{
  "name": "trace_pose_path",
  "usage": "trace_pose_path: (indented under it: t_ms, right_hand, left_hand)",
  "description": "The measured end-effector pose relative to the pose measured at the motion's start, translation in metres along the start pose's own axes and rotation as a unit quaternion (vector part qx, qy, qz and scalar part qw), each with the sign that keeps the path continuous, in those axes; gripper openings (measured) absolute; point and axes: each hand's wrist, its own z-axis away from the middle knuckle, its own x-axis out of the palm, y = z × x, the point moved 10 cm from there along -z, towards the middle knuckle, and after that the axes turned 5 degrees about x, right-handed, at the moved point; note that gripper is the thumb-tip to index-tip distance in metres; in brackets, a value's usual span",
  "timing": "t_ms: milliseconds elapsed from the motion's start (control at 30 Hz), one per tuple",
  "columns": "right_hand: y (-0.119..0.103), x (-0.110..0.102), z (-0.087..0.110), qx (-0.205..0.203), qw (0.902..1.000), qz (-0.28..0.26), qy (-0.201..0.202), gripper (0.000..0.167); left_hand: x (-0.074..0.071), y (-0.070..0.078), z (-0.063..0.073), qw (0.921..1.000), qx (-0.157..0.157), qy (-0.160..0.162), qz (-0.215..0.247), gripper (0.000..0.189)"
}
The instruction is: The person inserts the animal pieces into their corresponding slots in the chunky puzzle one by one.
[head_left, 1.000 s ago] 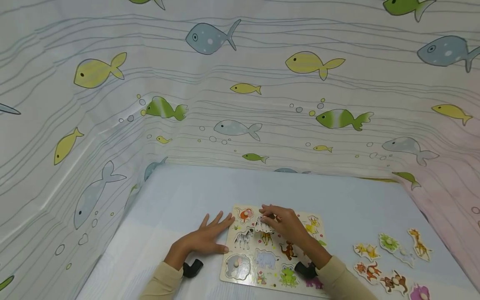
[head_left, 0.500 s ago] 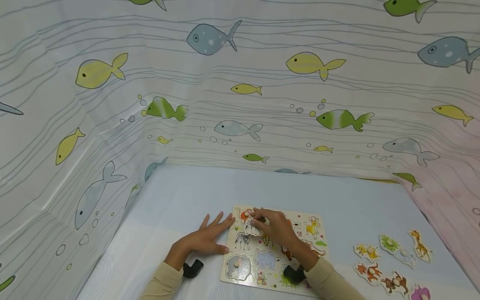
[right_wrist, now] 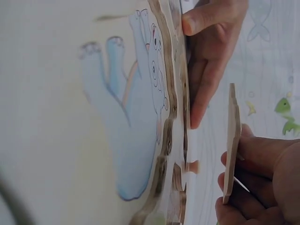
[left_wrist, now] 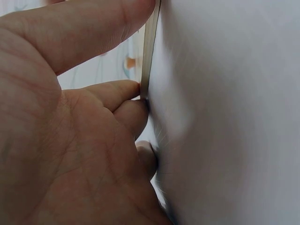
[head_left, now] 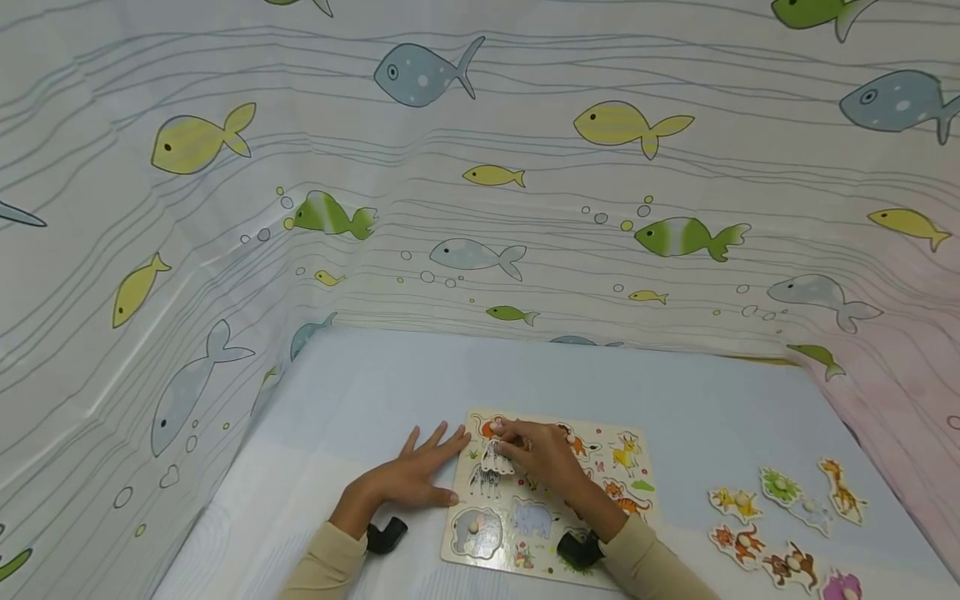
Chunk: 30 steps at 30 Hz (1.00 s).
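A wooden animal puzzle board (head_left: 508,537) lies on the table. My left hand (head_left: 408,481) rests at its left side with fingers spread; in the left wrist view, fingertips touch the board's edge (left_wrist: 149,51). My right hand (head_left: 553,461) holds a zebra puzzle piece (head_left: 495,458) over the board's zebra picture (head_left: 483,485), partly covering it. The right wrist view shows this thin piece (right_wrist: 232,145) edge-on in the fingers, raised apart from the board. An elephant piece (head_left: 477,533) with a knob sits in the lower left recess. The right forearm hides part of the board.
Right of the board lie several loose knobbed pieces, among them a giraffe (head_left: 842,492), a tiger (head_left: 737,545), a monkey (head_left: 791,567) and a purple piece (head_left: 842,585). Fish-patterned cloth (head_left: 480,208) surrounds the table (head_left: 405,375) at the back and sides.
My right hand has carried the zebra piece left and slightly toward me, from the upper middle of the board to the zebra picture. The left hand stays in place.
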Motion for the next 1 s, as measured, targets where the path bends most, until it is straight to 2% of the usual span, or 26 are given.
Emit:
trace_pose_path:
  t_ms: [133,233,433,567,667,1000]
  right_hand:
    - [0.001,0.001,0.001,0.002,1.0,-0.005,-0.001,0.024]
    - [0.003,0.002,0.001,0.01,0.9999,-0.001,-0.006,0.025]
    - [-0.004,-0.007,-0.004,0.006,0.9997,-0.022,0.006,0.008]
    - [-0.011,-0.012,-0.009,-0.013,0.9979,-0.063,0.009,0.01]
    - [-0.011,-0.011,-0.01,-0.012,0.9967,-0.08,0.005,0.012]
    - [-0.003,0.01,-0.002,0.031,0.9987,-0.04,-0.005,0.006]
  left_hand:
    - [-0.001,0.0,0.0,1.0,-0.001,0.002,0.002,0.093]
    - [-0.001,0.0,0.001,1.0,-0.002,0.001,0.002,0.093]
    - [-0.001,0.0,0.001,1.0,0.0,-0.001,0.001,0.092]
    - [-0.002,0.0,0.001,1.0,0.004,-0.001,0.001,0.093]
    - [-0.002,0.0,0.0,1.0,0.003,0.0,-0.002,0.092]
    - [0.0,0.0,-0.001,1.0,0.002,-0.003,0.001,0.092]
